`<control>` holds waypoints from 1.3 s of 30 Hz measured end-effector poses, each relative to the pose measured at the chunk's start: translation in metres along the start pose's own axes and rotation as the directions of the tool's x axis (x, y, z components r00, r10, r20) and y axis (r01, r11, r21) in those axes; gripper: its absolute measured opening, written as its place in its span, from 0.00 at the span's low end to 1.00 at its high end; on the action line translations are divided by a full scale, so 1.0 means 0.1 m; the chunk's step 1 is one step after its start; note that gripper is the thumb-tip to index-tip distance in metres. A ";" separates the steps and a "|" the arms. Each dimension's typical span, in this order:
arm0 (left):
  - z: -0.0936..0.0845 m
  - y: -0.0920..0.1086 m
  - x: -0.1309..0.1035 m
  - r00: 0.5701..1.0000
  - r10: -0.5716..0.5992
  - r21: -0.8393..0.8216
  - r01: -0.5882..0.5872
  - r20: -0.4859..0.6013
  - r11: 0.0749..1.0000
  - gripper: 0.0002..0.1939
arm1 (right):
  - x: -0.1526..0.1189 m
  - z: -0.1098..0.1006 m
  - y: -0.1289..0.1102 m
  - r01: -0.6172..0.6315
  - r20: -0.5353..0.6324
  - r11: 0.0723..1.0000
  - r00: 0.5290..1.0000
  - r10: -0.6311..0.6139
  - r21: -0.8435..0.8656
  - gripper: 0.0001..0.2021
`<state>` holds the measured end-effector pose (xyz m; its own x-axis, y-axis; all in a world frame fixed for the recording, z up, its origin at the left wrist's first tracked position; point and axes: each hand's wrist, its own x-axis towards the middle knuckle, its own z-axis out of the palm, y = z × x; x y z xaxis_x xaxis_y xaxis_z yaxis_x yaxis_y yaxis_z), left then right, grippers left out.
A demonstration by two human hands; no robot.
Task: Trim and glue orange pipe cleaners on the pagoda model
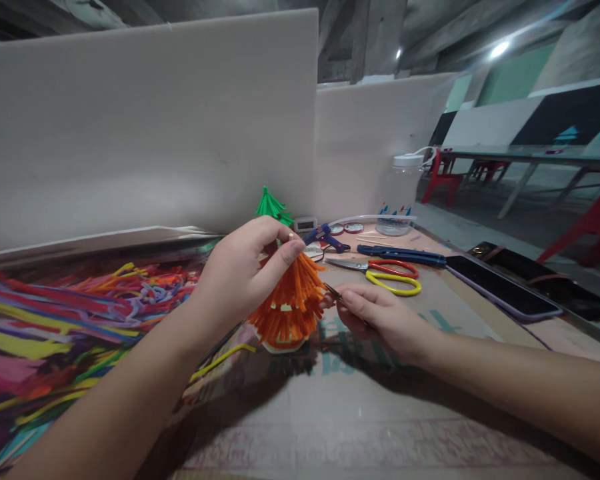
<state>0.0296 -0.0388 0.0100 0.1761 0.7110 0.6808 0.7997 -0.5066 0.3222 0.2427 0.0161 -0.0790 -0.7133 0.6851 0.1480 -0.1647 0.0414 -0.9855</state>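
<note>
Bottle lidded, contents unclear; left hand pinching orange cone, right hand gripping thin tool.

Head camera looks forward and down, hands close.

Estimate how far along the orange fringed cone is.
Already looks done: at least two tiers around the orange fringed cone. In hand: the left hand pinches its top, while the right hand holds a slim dark pointed tool at its edge. Perhaps left: the pale gap between tiers, though I cannot tell what else remains.
</note>
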 end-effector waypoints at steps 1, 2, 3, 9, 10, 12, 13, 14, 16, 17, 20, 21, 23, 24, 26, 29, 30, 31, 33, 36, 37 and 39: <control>0.00 0.00 0.00 1.000 0.000 0.001 0.000 0.002 1.000 0.12 | 0.00 0.00 0.00 0.003 0.002 1.000 1.000 -0.003 0.003 0.24; 0.00 0.00 0.00 1.000 0.000 0.000 0.000 0.003 1.000 0.12 | 0.00 0.00 0.00 0.007 0.000 1.000 1.000 -0.007 0.002 0.24; 0.00 0.00 0.00 1.000 0.000 -0.001 0.000 0.003 1.000 0.12 | 0.00 0.00 0.01 0.008 -0.004 1.000 1.000 -0.008 -0.001 0.24; 0.00 0.00 -0.01 1.000 0.008 -0.012 -0.008 -0.002 1.000 0.11 | 0.00 0.01 0.01 0.018 -0.020 1.000 1.000 -0.018 -0.024 0.26; 0.01 0.00 -0.01 1.000 0.010 -0.013 -0.010 -0.002 1.000 0.11 | 0.00 0.01 0.01 0.020 -0.021 1.000 1.000 -0.021 -0.024 0.26; 0.01 0.00 -0.01 1.000 0.015 -0.011 -0.015 -0.002 1.000 0.11 | 0.00 0.01 0.01 0.020 -0.017 1.000 1.000 -0.020 -0.021 0.26; 0.01 0.00 -0.01 1.000 0.014 -0.011 -0.014 0.000 1.000 0.11 | 0.00 0.01 0.01 0.019 -0.011 1.000 1.000 -0.019 -0.018 0.25; 0.01 0.00 -0.01 1.000 0.012 -0.013 -0.012 0.001 1.000 0.11 | 0.00 0.00 0.01 0.019 -0.003 1.000 1.000 -0.020 -0.014 0.25; 0.01 0.00 -0.01 1.000 0.008 -0.018 -0.008 0.002 1.000 0.11 | 0.01 0.00 0.00 0.021 0.006 1.000 1.000 -0.021 -0.011 0.25; 0.01 0.00 -0.01 1.000 0.008 -0.019 -0.008 0.002 1.000 0.11 | 0.01 0.00 0.00 0.023 0.003 1.000 1.000 -0.023 -0.013 0.25; 0.01 0.00 -0.01 1.000 0.017 -0.018 -0.017 0.002 1.000 0.11 | 0.01 0.01 0.00 0.021 -0.010 1.000 1.000 -0.021 -0.020 0.25; 0.01 -0.01 0.00 1.000 0.018 -0.019 -0.018 0.003 1.000 0.11 | 0.01 0.01 0.00 0.020 -0.012 1.000 1.000 -0.020 -0.022 0.25; 0.01 -0.01 0.00 1.000 0.020 -0.023 -0.020 0.000 1.000 0.11 | 0.01 0.01 0.00 0.016 -0.008 1.000 1.000 -0.017 -0.016 0.25; 0.01 -0.02 0.00 1.000 0.019 -0.023 -0.019 -0.001 1.000 0.11 | 0.01 0.01 0.00 0.013 -0.006 1.000 1.000 -0.013 -0.007 0.25; 0.02 -0.02 0.00 1.000 0.019 -0.024 -0.019 -0.001 1.000 0.11 | 0.00 0.02 0.00 0.001 -0.007 1.000 1.000 -0.001 0.017 0.25; 0.02 -0.02 0.00 1.000 0.022 -0.028 -0.022 0.002 0.999 0.11 | 0.00 0.02 0.00 0.000 -0.011 1.000 1.000 0.000 0.016 0.25; 0.01 -0.02 0.00 1.000 0.023 -0.027 -0.023 0.001 0.999 0.11 | 0.00 0.02 0.01 0.005 -0.012 1.000 1.000 -0.005 0.006 0.25; 0.01 -0.02 -0.01 1.000 0.024 -0.027 -0.024 0.001 0.999 0.11 | 0.00 0.02 0.01 0.010 -0.013 1.000 1.000 -0.011 -0.003 0.26; 0.00 -0.02 -0.01 1.000 0.021 -0.041 -0.021 0.007 0.999 0.11 | 0.00 0.02 0.01 0.009 -0.017 1.000 1.000 -0.009 -0.007 0.27; -0.03 -0.03 0.00 0.999 0.013 -0.110 -0.009 0.030 0.994 0.13 | 0.00 0.01 0.00 0.004 -0.028 1.000 1.000 -0.004 0.012 0.25; -0.04 -0.03 0.01 0.999 0.008 -0.140 -0.003 0.039 0.990 0.13 | 0.00 0.00 -0.01 0.014 -0.036 1.000 0.999 -0.013 0.014 0.24; -0.05 -0.05 0.02 0.999 -0.004 -0.194 0.014 0.052 0.981 0.12 | -0.02 -0.01 -0.03 0.054 -0.057 0.998 0.997 -0.053 0.014 0.23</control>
<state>0.0226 -0.0371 0.0131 0.2026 0.7373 0.6445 0.6758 -0.5815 0.4529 0.2447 0.0154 -0.0765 -0.6632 0.7226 0.1950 -0.2125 0.0680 -0.9748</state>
